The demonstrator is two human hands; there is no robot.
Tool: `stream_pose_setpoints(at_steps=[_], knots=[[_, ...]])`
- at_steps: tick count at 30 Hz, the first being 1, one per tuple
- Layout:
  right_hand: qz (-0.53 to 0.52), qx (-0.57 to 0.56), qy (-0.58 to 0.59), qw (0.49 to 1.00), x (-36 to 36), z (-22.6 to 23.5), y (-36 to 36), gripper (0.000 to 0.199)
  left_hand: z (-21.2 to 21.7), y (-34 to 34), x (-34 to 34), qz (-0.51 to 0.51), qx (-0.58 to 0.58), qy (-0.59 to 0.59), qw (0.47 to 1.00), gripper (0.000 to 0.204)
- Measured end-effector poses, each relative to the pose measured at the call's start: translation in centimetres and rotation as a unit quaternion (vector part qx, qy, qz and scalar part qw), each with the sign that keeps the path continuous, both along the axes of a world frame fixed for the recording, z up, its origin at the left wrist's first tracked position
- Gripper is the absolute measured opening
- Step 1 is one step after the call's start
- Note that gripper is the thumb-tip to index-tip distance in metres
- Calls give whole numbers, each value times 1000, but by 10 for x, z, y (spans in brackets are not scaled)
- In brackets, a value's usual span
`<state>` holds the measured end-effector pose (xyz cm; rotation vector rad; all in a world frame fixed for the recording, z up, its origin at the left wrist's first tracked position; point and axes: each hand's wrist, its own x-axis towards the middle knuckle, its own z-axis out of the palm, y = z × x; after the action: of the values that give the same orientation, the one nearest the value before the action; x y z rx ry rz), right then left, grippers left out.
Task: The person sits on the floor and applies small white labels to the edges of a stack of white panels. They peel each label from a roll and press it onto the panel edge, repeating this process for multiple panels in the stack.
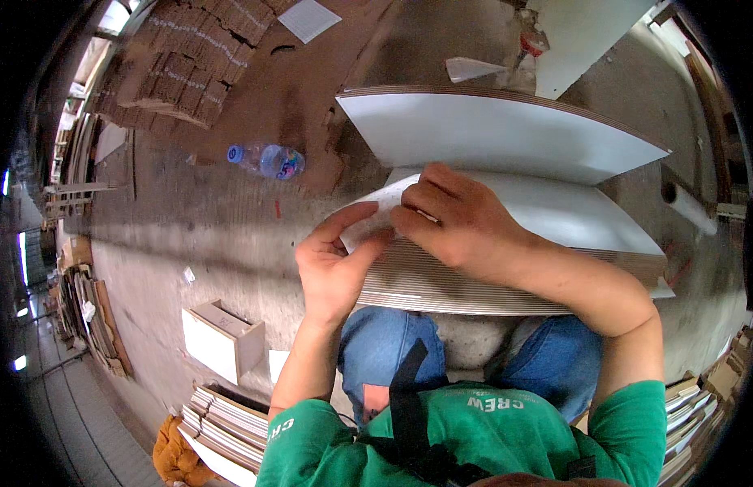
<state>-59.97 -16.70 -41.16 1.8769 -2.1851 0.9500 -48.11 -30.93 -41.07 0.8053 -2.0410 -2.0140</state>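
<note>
In front of my knees lies a thick stack of white-faced cardboard sheets (466,280), its brown layered edges facing me. My left hand (332,260) is at the stack's left end, thumb and fingers pinching the raised corner of the top white sheet (555,207). Curled over that same corner, my right hand (453,215) has its fingers bent close to the left fingertips. The exact grip of the right fingertips is partly hidden. Behind the stack, a second group of white-faced sheets (498,130) stands tilted up, its brown edges along the top.
A clear plastic bottle (271,161) with a blue cap lies on the concrete floor to the left. Bundled brown cardboard (182,65) sits far left. A small white-faced box (222,341) and stacked boards (226,426) are near left. A pale roll (689,207) lies right.
</note>
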Motion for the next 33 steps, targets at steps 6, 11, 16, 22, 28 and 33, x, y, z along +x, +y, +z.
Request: stream_pose_setpoints(at_steps=[6, 11, 16, 22, 28, 33], knots=[[-177, 53, -217, 959, -40, -49, 52, 13, -64, -41, -27, 121, -133, 124, 976, 50], [-352, 106, 39, 929, -109, -97, 153, 18, -92, -80, -93, 223, -82, 213, 948, 63], [-371, 72, 214, 901, -140, -109, 188, 15, -103, -65, -141, 272, 43, 185, 943, 63], [-444, 17, 159, 882, -143, -100, 201, 14, -111, -72, -140, 253, 12, 215, 943, 55], [-522, -164, -314, 776, -137, -59, 236, 19, -97, -67, -124, 217, 23, 223, 950, 58], [-458, -144, -278, 832, -128, -54, 221, 19, -81, -89, -116, 141, 50, 140, 979, 72]])
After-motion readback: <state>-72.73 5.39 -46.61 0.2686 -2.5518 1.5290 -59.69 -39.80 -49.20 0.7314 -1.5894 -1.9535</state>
